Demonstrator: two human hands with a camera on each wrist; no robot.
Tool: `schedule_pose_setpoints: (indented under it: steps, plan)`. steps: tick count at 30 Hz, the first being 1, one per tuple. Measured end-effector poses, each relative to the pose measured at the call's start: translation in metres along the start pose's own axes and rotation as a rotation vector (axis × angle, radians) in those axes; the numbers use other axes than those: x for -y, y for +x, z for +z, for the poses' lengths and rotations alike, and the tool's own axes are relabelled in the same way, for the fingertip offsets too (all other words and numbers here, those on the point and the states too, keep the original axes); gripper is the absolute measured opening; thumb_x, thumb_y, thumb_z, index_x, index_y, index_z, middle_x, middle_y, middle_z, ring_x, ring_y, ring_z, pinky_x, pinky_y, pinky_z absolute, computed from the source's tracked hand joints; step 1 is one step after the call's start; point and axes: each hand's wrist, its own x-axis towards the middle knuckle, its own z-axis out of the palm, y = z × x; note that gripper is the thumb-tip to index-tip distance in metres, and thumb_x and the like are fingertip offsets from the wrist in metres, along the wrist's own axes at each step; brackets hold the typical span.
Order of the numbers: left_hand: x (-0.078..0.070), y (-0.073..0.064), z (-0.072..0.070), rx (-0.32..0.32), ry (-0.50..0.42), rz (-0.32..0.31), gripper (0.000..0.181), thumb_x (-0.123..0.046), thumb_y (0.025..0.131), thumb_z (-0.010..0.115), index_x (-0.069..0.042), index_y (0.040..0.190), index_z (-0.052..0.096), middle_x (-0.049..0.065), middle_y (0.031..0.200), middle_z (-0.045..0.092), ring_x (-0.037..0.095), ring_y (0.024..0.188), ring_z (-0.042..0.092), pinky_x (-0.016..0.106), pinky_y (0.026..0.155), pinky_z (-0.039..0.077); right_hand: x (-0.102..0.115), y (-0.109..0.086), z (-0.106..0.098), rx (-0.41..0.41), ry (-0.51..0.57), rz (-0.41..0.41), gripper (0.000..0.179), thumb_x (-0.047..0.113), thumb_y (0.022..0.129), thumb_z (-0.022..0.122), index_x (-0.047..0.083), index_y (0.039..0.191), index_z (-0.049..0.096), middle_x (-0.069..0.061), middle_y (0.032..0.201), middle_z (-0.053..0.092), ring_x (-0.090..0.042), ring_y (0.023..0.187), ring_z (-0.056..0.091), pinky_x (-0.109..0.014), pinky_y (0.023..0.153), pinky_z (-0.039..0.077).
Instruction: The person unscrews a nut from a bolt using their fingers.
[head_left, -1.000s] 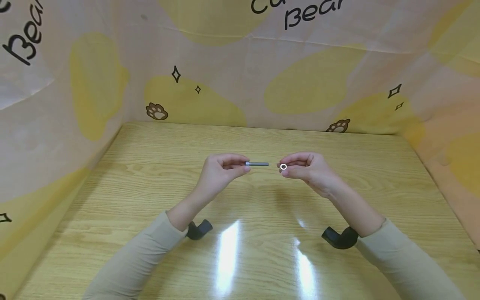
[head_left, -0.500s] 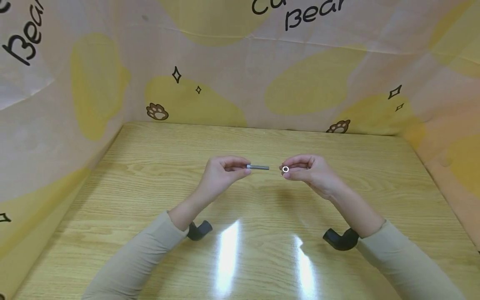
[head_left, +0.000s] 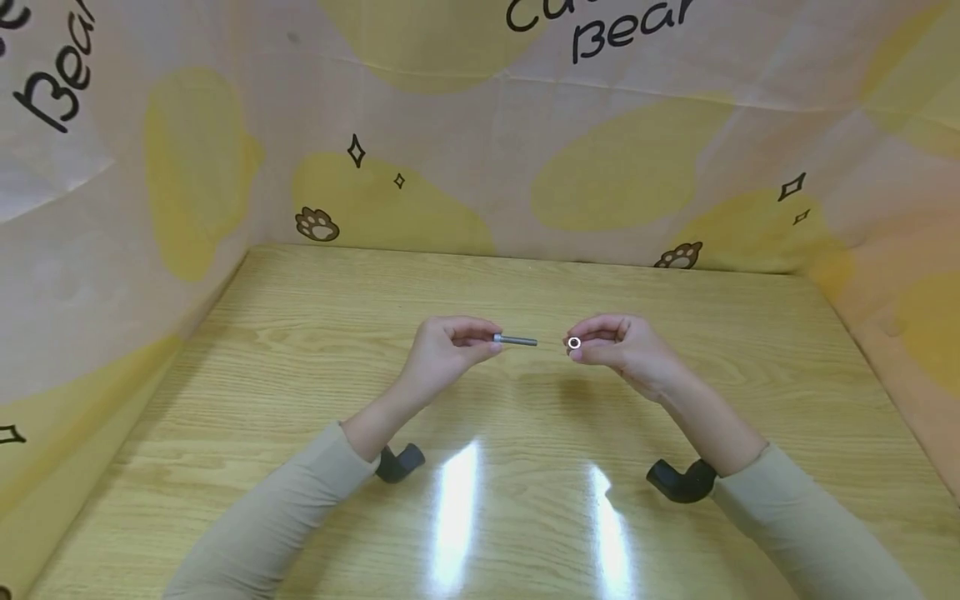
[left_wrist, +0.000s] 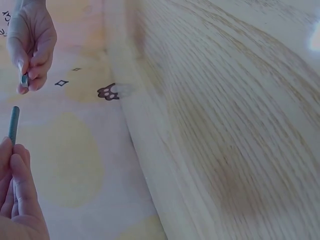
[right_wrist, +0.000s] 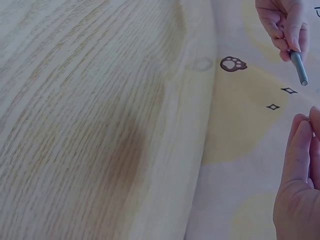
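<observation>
My left hand (head_left: pixel 441 354) pinches a grey metal bolt (head_left: pixel 517 340) by its head, between thumb and fingertips. The threaded shank points sideways toward my right hand (head_left: pixel 626 350). There a small shiny nut (head_left: pixel 573 342) is pinched between thumb and fingers, its round hole turned toward the head camera. A short gap separates the bolt's tip from the nut. From the left wrist, the bolt (left_wrist: pixel 14 125) stands up out of the fingers, with the nut (left_wrist: pixel 24 80) edge-on beyond it. In the right wrist view the bolt (right_wrist: pixel 299 68) shows its threaded end; the nut is almost wholly hidden by fingertips.
Both hands are held above a wood-grain table (head_left: pixel 337 292) with bright light reflections near its front. Patterned cloth walls (head_left: pixel 450 125) rise at the back and both sides. A black curved piece sits by each wrist, at the left cuff (head_left: pixel 401 462) and right cuff (head_left: pixel 682 482).
Both hands have come slightly lower in the head view. My right hand has shifted a little to the right, so the gap between bolt and nut is wider. Both grips are kept.
</observation>
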Motion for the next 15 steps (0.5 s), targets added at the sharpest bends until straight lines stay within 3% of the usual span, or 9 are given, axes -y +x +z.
schedule_pose_setpoints:
  steps: [8,15]
  plan:
    - [0.008,0.003,0.0,-0.011,0.006,-0.002,0.017,-0.002,0.08,0.071,0.002,0.097,0.069,0.012,0.091,0.07,0.037,0.082,0.066,0.028,0.068,0.055,-0.009,0.004,-0.004,-0.011,-0.001,0.015,0.022,-0.011,0.08,0.064,0.008,0.088,0.068,-0.004,0.086,0.069,-0.013,0.081,0.066,-0.024,0.077,0.053]
    - [0.017,0.008,0.004,-0.011,0.042,-0.06,0.017,-0.004,0.079,0.073,-0.001,0.095,0.07,0.009,0.088,0.07,0.022,0.076,0.066,0.028,0.068,0.055,-0.017,0.006,-0.006,-0.033,0.026,0.032,0.026,-0.014,0.08,0.061,0.01,0.087,0.068,-0.002,0.083,0.069,-0.01,0.077,0.066,-0.022,0.075,0.053]
